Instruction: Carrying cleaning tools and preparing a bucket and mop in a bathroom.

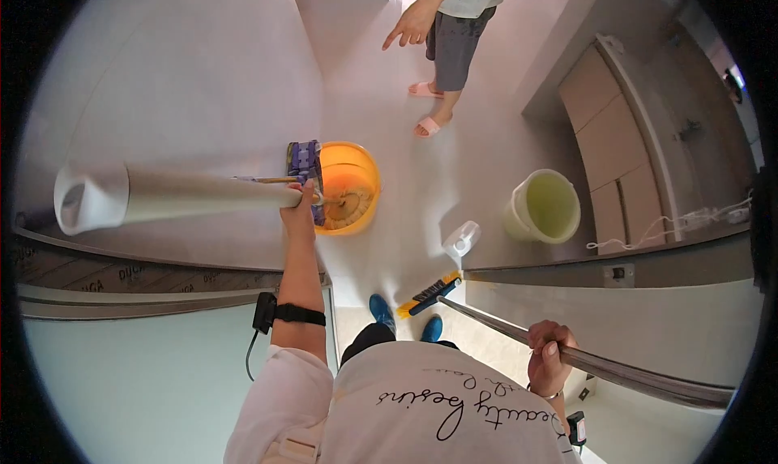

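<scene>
My left hand [298, 207] is wrapped around a thick white pole [200, 195], whose wide end comes up towards the camera at the left. The pole's far end points into an orange bucket [347, 154], where a fluffy, yellowish head [351, 210] lies. A purple mop-like head [302, 160] rests against the bucket's left rim, with a thin stick beside the pole. In my right hand [550, 356] is the metal handle of a push broom [434, 295]. Its blue head with yellow and dark bristles is on the floor by my blue-covered feet.
Another person [459, 50] in pink slippers stands ahead, pointing with one hand [413, 25]. A pale green bucket [550, 207] and a white plastic container [463, 239] are at the right. Beyond them stand cabinets [611, 139] and a white cord [644, 236]. Doorway walls flank me.
</scene>
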